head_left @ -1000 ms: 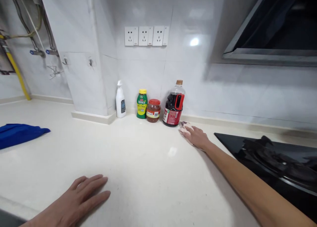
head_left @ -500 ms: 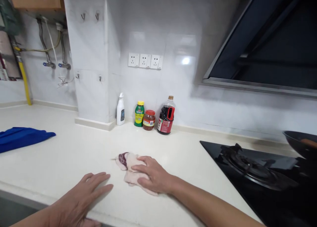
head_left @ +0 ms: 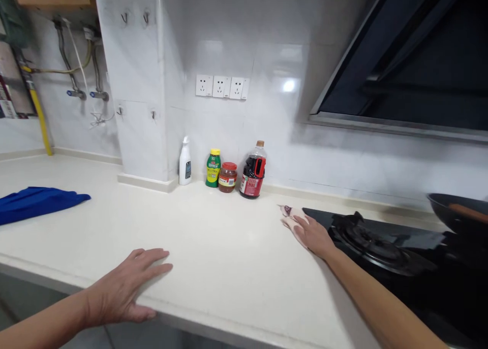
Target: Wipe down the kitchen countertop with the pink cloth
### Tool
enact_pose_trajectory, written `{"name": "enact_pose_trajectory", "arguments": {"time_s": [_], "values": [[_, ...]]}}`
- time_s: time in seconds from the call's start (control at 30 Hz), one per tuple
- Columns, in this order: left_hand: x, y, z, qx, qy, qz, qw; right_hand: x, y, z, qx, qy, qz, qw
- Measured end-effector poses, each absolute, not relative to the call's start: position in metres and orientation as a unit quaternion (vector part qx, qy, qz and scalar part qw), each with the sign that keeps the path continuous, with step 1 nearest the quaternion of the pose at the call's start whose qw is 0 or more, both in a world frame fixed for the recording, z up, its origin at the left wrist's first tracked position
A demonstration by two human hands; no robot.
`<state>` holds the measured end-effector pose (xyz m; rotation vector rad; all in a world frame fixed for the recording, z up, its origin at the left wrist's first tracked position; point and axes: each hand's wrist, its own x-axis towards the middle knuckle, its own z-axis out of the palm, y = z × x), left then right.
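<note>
A pale pink cloth (head_left: 292, 222) with a dark patterned patch lies against the white countertop (head_left: 213, 267), beside the left edge of the black gas stove (head_left: 316, 219). Over it is my right hand (head_left: 314, 237), its fingers pressing on the cloth and gripping it; part of the cloth is hidden beneath the palm. My left hand (head_left: 131, 285) is at the counter's front edge with its fingers spread and nothing in them.
Along the wall stand a white spray bottle (head_left: 185, 163), a green bottle (head_left: 213, 170), a red-lidded jar (head_left: 227, 179) and a large dark sauce bottle (head_left: 252, 173). A blue cloth (head_left: 41, 204) lies at left. A wok (head_left: 453, 212) sits on the stove beneath the range hood (head_left: 412, 59).
My right hand has moved the cloth to the right and farther back, from the counter's middle to the stove's edge. My left hand has stayed near the front edge, fingers still spread.
</note>
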<state>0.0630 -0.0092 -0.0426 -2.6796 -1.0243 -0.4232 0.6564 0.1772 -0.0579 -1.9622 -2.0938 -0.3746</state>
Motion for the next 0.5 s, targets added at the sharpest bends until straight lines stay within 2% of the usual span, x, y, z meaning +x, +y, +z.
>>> {"name": "enact_pose_trajectory", "arguments": {"time_s": [0.27,0.5], "values": [[0.063,-0.006,-0.050,-0.914,-0.361,-0.142,0.121,0.638,0.091,-0.076,-0.642,-0.743,-0.152,0.116],[0.064,-0.004,-0.051,-0.912,-0.356,-0.159,0.130,0.494,0.022,-0.050,-0.588,-0.795,-0.047,0.141]]}}
